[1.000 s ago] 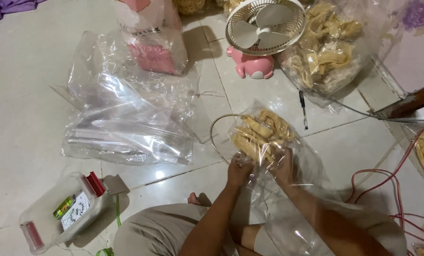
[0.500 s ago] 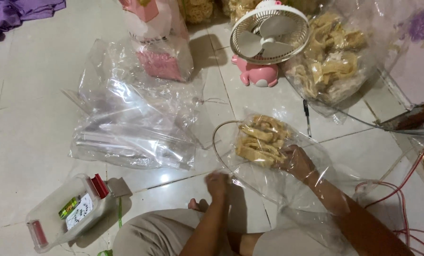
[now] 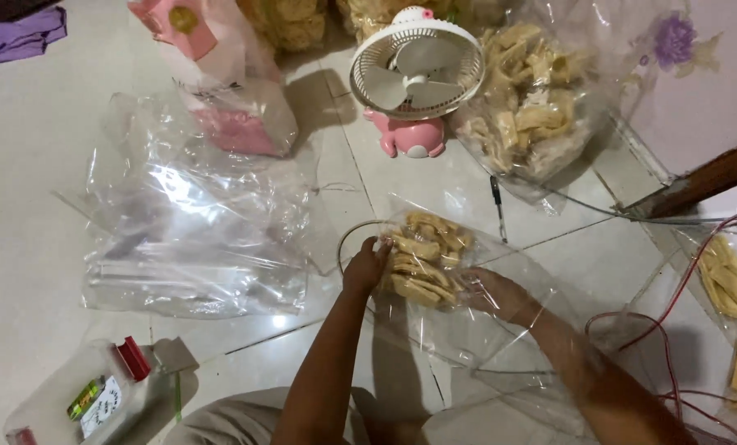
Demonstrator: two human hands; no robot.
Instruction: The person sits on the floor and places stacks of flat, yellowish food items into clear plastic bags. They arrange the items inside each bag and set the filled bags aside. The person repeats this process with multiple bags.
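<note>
Fingers of both hands, left [image 3: 365, 265] and right [image 3: 492, 292], clench a clear bag [image 3: 467, 330] holding yellow crackers [image 3: 422, 257].

A: What do the 2 hands hold?
B: The left hand [image 3: 367, 265] grips the edge of a clear bag of yellow crackers [image 3: 424, 257]; the right hand [image 3: 500, 294] presses its other side.
A: Nearby?
B: A pink fan [image 3: 416, 81] behind.

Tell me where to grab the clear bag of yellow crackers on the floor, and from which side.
Grip the clear bag of crackers by the empty plastic at its near end, coming from the person's side. The crackers are bunched at the far end, so the slack film nearer the knees gathers easily. The left hand already pinches its left edge; the right hand lies against its right side.
</note>
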